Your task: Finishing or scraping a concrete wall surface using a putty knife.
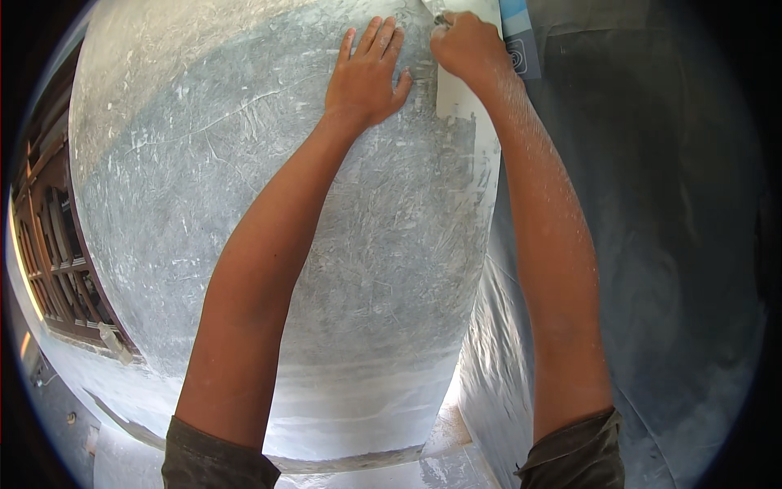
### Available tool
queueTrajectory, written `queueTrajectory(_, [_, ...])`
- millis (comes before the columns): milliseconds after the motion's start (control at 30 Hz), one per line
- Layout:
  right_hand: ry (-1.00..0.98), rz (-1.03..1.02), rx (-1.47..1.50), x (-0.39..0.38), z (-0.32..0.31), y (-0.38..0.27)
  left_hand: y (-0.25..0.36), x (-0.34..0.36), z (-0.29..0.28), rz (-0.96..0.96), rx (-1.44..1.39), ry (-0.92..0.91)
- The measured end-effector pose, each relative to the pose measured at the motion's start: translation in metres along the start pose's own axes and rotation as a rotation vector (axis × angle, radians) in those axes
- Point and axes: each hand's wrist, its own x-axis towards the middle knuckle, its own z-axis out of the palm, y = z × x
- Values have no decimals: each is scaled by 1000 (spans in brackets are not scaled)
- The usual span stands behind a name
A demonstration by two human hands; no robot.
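Note:
My left hand point(368, 73) lies flat against a grey plastered wall point(366, 220), fingers stretched out and dusted with white. Higher up and to the right, my right hand point(471, 49) is closed in a fist at the wall's corner edge. A small dark bit shows beside its thumb, but what it grips is mostly hidden. Below that fist, a smooth white strip of filler point(456, 94) runs down the corner, ending raggedly over the grey. White powder speckles my right forearm.
A brown wooden window frame with bars point(61, 236) is set in the wall at far left. Dark sheeting point(652, 204) hangs right of the corner, with shiny crumpled plastic point(489, 350) below. A blue and grey printed panel point(521, 49) stands behind my right wrist.

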Motion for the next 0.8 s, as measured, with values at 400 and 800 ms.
queueTrajectory(400, [60, -66, -44, -1, -5, -3, 2, 1, 2, 6, 9, 16])
queueTrajectory(800, [-159, 95, 127, -28, -25, -20, 3, 5, -22, -70, -166, -143])
